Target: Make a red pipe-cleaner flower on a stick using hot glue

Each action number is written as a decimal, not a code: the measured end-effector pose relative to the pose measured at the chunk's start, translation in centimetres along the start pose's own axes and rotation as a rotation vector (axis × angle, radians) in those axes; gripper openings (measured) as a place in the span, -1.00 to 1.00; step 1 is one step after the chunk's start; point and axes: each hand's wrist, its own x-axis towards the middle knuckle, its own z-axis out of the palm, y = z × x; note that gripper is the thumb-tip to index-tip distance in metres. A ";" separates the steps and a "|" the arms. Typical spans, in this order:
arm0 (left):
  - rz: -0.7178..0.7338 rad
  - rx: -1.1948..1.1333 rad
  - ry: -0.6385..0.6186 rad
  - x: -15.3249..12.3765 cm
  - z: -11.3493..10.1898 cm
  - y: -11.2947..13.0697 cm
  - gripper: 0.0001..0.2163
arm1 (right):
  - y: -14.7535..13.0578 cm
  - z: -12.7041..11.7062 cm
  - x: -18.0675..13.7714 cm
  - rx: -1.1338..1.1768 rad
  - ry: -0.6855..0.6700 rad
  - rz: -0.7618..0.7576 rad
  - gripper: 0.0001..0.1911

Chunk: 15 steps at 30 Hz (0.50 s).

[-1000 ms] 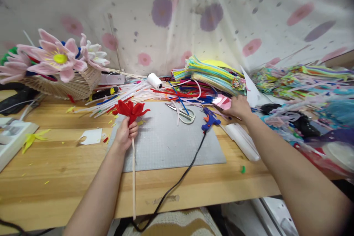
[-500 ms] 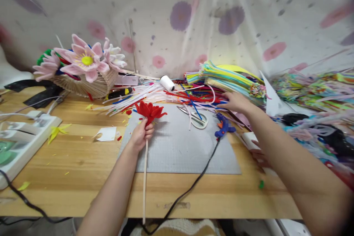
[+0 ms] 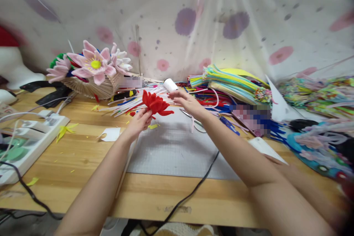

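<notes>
My left hand is closed round the base of a red pipe-cleaner flower. The flower leans to the right, and its long pale stem slants down past my left forearm. Just right of the petals is my right hand, fingers stretched out and nothing visible in them. A spool of white thread lies right behind those fingers. Under my right forearm, scissors and a blue glue gun are partly hidden on the grey cutting mat.
Pipe cleaners are heaped along the back. A basket of pink flowers stands at back left, with a power strip in front. The glue gun's black cord crosses the front edge. Another person's blurred hand is at right.
My right hand has moved left from the pipe cleaners to beside the red flower. The flower has tipped rightward. The other person's hand has shifted right, and the view has shifted slightly.
</notes>
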 end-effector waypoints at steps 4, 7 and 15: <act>0.103 0.154 -0.031 0.5 0.1 0.7 -0.77 | 0.0 1.5 0.1 0.114 -0.044 -0.038 -0.71; 0.200 0.177 -0.058 0.5 0.0 1.5 -0.62 | -0.5 1.9 -0.7 0.106 -0.072 -0.143 -0.69; 0.241 0.056 0.073 0.4 0.0 2.2 -0.66 | -1.9 2.2 -3.3 -0.154 0.038 -0.270 -0.71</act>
